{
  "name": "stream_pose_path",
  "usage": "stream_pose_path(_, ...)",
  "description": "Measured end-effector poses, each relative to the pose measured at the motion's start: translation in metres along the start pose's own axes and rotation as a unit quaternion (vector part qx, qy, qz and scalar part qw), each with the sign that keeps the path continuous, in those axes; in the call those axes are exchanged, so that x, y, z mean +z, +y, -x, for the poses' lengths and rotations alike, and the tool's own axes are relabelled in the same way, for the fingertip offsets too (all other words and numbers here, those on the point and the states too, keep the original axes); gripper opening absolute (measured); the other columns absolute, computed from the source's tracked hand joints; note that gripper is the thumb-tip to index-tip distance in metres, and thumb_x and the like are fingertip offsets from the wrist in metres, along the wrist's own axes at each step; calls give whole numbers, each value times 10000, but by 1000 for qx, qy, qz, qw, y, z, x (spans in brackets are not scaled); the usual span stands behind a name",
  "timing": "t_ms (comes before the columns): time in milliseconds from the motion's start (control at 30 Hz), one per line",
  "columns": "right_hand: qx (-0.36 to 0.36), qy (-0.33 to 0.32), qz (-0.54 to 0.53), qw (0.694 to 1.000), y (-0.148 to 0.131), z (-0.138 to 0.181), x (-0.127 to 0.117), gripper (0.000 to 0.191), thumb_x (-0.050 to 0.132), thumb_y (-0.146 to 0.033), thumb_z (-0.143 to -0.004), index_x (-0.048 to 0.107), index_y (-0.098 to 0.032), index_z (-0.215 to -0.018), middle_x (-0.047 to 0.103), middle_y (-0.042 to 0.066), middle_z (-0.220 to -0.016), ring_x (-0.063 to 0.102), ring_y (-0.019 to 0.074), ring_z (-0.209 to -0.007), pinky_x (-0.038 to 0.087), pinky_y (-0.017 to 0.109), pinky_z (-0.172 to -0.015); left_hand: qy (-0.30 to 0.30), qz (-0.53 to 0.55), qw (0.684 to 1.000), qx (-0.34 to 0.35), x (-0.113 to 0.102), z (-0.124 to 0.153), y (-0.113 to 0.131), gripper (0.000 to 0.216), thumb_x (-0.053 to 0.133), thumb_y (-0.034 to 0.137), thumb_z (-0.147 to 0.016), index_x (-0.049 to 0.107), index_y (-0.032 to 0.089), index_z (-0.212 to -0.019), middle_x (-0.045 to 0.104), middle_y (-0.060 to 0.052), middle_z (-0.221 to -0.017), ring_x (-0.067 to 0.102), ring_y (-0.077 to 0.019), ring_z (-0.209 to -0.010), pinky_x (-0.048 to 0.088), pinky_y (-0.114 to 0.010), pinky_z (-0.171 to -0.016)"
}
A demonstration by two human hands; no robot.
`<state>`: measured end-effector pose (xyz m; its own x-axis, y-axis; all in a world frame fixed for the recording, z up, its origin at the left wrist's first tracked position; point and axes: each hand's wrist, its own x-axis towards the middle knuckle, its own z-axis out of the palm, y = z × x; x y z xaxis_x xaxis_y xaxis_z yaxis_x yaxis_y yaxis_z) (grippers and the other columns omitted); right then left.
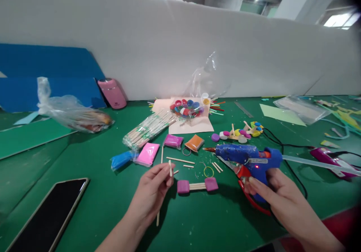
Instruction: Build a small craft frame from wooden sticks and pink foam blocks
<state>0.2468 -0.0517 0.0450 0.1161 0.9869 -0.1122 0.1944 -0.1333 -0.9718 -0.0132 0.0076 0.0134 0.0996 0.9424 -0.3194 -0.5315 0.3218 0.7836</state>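
Note:
Pinched between the thumb and fingers of my left hand (155,184) is a short wooden stick (170,168), held upright above the table. My right hand (276,195) wraps round the handle of a blue hot glue gun (237,154), whose nozzle points left. A clear glue stick (310,162) sticks out of its back, and a small red light glows on its side. Between my hands lies a piece (197,186) made of parallel sticks with a purple clay block at each end. Cut sticks (180,160) and a yellow ring (208,172) lie just beyond it.
Clay packets (173,141), a bag of wooden sticks (149,129) and bottle caps (186,108) lie farther back. A clay-and-stick model (239,135) sits behind the glue gun. A phone (47,214) lies at left; a black cord (284,145) and a magenta tool (332,163) are at right.

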Motion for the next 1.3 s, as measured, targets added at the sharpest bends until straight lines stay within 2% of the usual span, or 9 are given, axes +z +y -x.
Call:
stream_pose_path(167, 6, 48, -29, 998, 5, 12, -3, 195, 606, -336, -755, 533, -259, -918, 621, -18, -778, 572, 146, -667, 510, 224, -615, 12, -8, 1000, 16, -1, -5, 1, 136, 719, 189, -622, 685, 106, -724, 551, 3, -572, 440, -62, -500, 400, -182, -510)
stream_pose_path(267, 3, 72, -44, 996, 5, 23, -6, 120, 620, -311, -750, 530, -253, -806, 630, -20, -796, 571, 137, -686, 511, 208, -622, 5, -6, 999, 31, 1, -7, 2, 130, 719, 198, -625, 683, 108, -712, 563, -3, -606, 443, -59, -513, 402, -175, -515)
stream_pose_path(367, -14, 96, -48, 994, 0, 34, -8, 139, 625, -297, -749, 505, -238, -714, 634, -25, -822, 572, 129, -703, 513, 197, -631, -6, -3, 999, 49, 3, -7, 3, 137, 725, 206, -619, 683, 110, -707, 554, 4, -588, 443, -55, -518, 392, -162, -510)
stream_pose_path(533, -24, 160, -27, 987, -3, 53, -7, 189, 670, -337, -688, 547, -240, -793, 641, -17, -785, 586, 146, -679, 531, 206, -595, -30, -2, 998, 62, 7, -2, 2, 149, 720, 220, -620, 678, 107, -708, 542, 10, -565, 439, -57, -516, 356, -158, -480)
stream_pose_path(733, -46, 191, 0, 980, 29, 67, -5, 260, 687, -311, -663, 551, -268, -880, 641, -17, -798, 617, 181, -693, 544, 264, -623, -35, -15, 998, 53, 9, 1, -5, 134, 707, 222, -615, 665, 109, -675, 514, 23, -517, 409, -54, -476, 327, -169, -464)
stream_pose_path(833, -37, 178, 11, 983, 37, 65, -1, 239, 675, -319, -675, 546, -272, -872, 643, -12, -849, 614, 187, -721, 543, 274, -645, -29, -19, 998, 49, 8, 0, -9, 135, 707, 225, -606, 661, 113, -667, 505, 28, -514, 402, -54, -470, 320, -170, -461)
stream_pose_path(967, -5, 143, 53, 988, 31, 53, 4, 208, 660, -335, -690, 568, -249, -855, 653, 2, -813, 613, 195, -719, 543, 266, -651, -35, -31, 998, 33, 7, 5, -10, 131, 703, 226, -615, 663, 114, -670, 506, 25, -513, 396, -53, -463, 324, -176, -465)
stream_pose_path(1133, -31, 106, 110, 988, 12, 33, 12, 172, 602, -391, -723, 589, -229, -780, 642, 18, -699, 607, 193, -647, 535, 250, -574, -49, -39, 998, -3, 10, 12, -7, 114, 671, 226, -671, 668, 117, -707, 516, 17, -551, 422, -56, -500, 346, -168, -492)
stream_pose_path(1300, -57, 46, 149, 986, -2, 17, 23, 175, 567, -390, -745, 584, -219, -711, 610, 16, -615, 587, 172, -574, 515, 230, -519, -41, 8, 998, -41, 11, 15, 6, 126, 697, 221, -649, 667, 104, -688, 518, 9, -555, 423, -52, -502, 362, -158, -506)
